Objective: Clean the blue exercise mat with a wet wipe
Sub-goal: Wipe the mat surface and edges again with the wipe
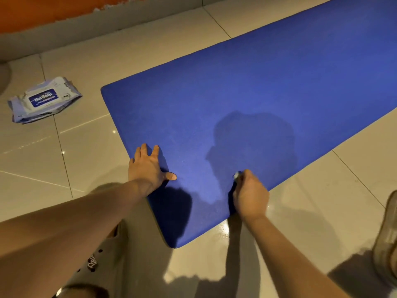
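Observation:
The blue exercise mat [247,100] lies flat on the tiled floor and runs from the near middle to the top right. My left hand [148,166] rests flat on its near left edge, fingers spread. My right hand [250,194] is curled at the mat's near right edge, gripping a small white wet wipe [237,175]; only a bit of the wipe shows above my fingers. A dark damp patch spreads on the mat just beyond my right hand.
A pack of wet wipes [43,100] lies on the tiles to the left of the mat. A grey skirting and orange wall [64,9] run along the far side. My sandalled feet show at the bottom left [101,254] and right edge [386,239].

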Demonstrator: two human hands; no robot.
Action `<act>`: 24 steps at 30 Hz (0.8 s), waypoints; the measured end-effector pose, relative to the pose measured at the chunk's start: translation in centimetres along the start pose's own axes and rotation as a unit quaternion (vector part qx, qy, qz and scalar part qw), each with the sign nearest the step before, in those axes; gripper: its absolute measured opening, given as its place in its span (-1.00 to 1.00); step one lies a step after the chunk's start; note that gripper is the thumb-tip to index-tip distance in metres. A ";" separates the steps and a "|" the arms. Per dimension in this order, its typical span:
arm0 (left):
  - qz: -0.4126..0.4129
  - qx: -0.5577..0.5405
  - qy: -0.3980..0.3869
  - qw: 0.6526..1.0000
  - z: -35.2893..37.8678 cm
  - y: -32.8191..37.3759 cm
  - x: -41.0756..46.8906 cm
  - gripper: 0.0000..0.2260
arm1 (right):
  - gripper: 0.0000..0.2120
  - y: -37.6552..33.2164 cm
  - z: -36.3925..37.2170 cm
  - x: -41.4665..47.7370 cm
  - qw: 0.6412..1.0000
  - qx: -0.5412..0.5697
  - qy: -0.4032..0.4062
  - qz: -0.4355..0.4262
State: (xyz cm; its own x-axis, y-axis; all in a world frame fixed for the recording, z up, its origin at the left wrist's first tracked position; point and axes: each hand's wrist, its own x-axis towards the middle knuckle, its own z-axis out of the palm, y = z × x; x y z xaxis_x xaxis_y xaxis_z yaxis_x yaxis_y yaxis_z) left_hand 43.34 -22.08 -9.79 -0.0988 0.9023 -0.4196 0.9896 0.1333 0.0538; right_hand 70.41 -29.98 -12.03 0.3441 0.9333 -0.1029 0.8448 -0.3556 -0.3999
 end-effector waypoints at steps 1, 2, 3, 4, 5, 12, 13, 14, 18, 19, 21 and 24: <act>0.006 -0.006 -0.003 1.000 0.2 -0.1 -0.3 0.07 | -0.87 -1.3 0.8 -2.2 0.999 0.024 -0.017 -0.031; 0.010 -0.016 -0.015 1.000 0.0 -0.2 -0.4 0.07 | -0.85 -2.5 1.6 -4.6 0.995 0.043 -0.048 -0.078; 0.014 -0.027 -0.038 0.999 -0.4 -0.3 -0.3 0.10 | -0.82 -3.2 2.0 -6.5 0.988 0.052 -0.074 -0.127; 0.019 -0.030 -0.068 0.997 -0.9 -0.5 -0.3 0.15 | -0.81 -2.9 2.6 -7.5 0.979 0.047 -0.082 -0.179; 0.030 -0.013 -0.096 0.995 -1.4 -0.5 -0.3 0.21 | -0.85 -2.1 2.6 -7.2 0.970 0.027 -0.099 -0.219; 0.110 0.177 -0.141 0.968 0.7 0.1 -4.5 0.48 | -0.92 4.0 -1.6 1.2 0.999 -0.050 -0.002 -0.017; 0.112 0.178 -0.141 0.967 1.2 0.1 -4.9 0.48 | -0.90 3.7 -1.5 0.7 0.999 -0.033 0.009 -0.004; 0.110 0.175 -0.135 0.969 1.4 0.1 -5.0 0.48 | -0.92 2.9 -1.3 -0.2 1.000 -0.002 0.009 0.008; 0.101 0.171 -0.139 0.970 1.7 0.6 -4.9 0.48 | -0.85 -1.4 0.4 -7.2 0.996 0.057 -0.058 -0.026; 0.099 0.168 -0.147 0.970 1.7 0.7 -4.9 0.48 | -0.83 -2.0 0.4 -8.4 0.995 0.055 -0.080 -0.032; 0.100 0.162 -0.156 0.969 1.2 1.0 -4.9 0.49 | -0.78 -2.7 0.1 -9.0 0.992 0.042 -0.118 -0.014; 0.102 0.171 -0.167 0.966 0.2 1.4 -5.2 0.48 | -0.73 -3.3 -0.6 -8.4 0.987 -0.003 -0.160 0.009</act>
State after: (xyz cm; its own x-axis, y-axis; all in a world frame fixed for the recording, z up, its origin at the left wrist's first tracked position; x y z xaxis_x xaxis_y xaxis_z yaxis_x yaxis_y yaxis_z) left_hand 45.31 -26.66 -7.70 0.0842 0.7048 -0.7044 0.9674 -0.2273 -0.1118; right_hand 64.99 -36.69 -9.35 0.2133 0.8943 -0.3933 0.8426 -0.3722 -0.3893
